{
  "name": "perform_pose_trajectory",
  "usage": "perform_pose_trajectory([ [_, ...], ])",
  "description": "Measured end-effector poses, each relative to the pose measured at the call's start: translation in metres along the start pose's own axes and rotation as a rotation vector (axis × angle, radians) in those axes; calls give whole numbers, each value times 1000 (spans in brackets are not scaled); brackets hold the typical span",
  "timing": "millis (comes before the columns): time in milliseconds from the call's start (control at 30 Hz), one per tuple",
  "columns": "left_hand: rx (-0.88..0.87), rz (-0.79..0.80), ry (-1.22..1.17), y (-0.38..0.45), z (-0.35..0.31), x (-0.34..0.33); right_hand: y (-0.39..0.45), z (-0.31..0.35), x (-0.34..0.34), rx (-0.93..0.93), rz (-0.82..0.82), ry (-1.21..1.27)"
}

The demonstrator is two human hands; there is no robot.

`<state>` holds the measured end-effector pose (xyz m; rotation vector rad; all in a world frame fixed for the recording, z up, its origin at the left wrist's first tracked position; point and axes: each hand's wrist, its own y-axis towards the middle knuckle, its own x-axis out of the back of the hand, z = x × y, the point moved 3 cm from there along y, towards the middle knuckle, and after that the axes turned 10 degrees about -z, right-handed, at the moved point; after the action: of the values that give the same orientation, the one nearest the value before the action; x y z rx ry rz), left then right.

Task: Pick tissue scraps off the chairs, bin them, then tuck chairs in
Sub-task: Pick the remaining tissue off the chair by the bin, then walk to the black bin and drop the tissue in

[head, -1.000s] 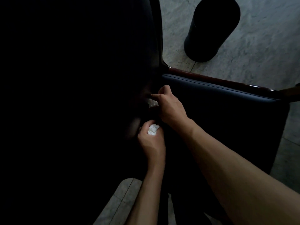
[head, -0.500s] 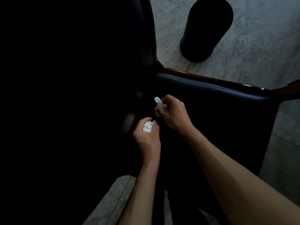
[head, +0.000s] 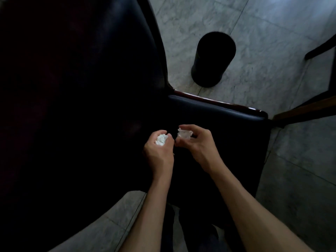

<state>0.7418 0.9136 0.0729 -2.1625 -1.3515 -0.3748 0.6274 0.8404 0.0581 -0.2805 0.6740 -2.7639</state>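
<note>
Left hand (head: 160, 151): fingers curled round a crumpled white tissue wad (head: 161, 139), wad sits at the top of the fist, between thumb and curled fingers. Right hand (head: 197, 142): thumb and fingertips pinch a second tissue scrap (head: 184, 134), looser and flatter, poking out on the hand's left side. The two hands are just beside each other, knuckles nearly touching, scraps a small gap apart. Both held over the dark seat of the chair (head: 218, 128), near where seat meets backrest; can't tell if either hand touches the upholstery.

Count: 2 hands, 2 tissue scraps, one per hand. No loose scrap discernible on the seat, though most of it is in deep shadow.

Outward: chair has black padded seat and back, reddish wood rail along the seat's far edge. 1 black cylindrical bin (head: 213, 59) upright on the grey marble floor (head: 272, 42), beyond the chair, well apart from the hands. Dark wooden furniture parts (head: 309, 108) at the right edge, type unclear.
</note>
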Motion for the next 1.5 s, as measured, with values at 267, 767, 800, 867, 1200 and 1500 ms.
perform_pose_trajectory([
  [267,-76,-3,-107,-38,-87,78,-72,95,5,135,-54,-1],
  [767,-485,-213,-40,-75,-221,250,-192,282,-29,601,-114,-261],
  [800,-518,-258,-23,-72,-227,265,-197,291,-37,622,-113,-267],
  [867,-558,-326,-8,-65,-237,290,-203,306,-54,647,-105,-267],
  [1200,-648,-430,-7,3,-242,414,-242,355,-201,802,-66,-364],
  [1500,-651,-370,2,114,-204,534,-278,353,-358,797,-105,-342],
])
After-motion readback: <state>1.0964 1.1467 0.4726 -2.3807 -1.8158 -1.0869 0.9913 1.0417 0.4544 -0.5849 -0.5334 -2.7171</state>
